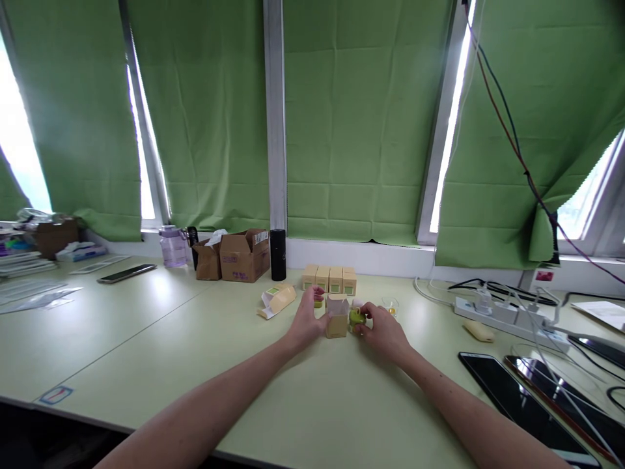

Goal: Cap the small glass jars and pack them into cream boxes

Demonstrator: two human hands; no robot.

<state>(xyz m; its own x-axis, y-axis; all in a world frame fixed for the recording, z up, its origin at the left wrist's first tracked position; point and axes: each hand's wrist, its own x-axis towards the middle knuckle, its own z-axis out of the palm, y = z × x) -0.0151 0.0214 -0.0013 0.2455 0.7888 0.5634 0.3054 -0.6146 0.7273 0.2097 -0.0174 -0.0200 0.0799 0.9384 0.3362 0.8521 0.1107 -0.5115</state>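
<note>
A small tan cardboard box point(336, 323) stands upright on the table with its top open. My left hand point(308, 316) is curved against the box's left side, thumb near its front and fingers toward the back. A small yellow-green patch point(318, 303) shows beside those fingers; what it is I cannot tell. Right of the box, my right hand point(381, 330) pinches a small round green object point(357, 318), low over the table. Something pale pink point(358, 303) sits just behind it, partly hidden. A small clear container point(390, 306) with a yellow-orange spot stands beyond my right hand.
Several closed small boxes point(329, 279) form a row behind. An opened box point(277, 300) lies on its side at left. Farther back are a black bottle point(278, 255), a carton point(244, 255) and a purple jug point(173, 246). A power strip point(510, 322), cables and tablets point(522, 404) occupy the right.
</note>
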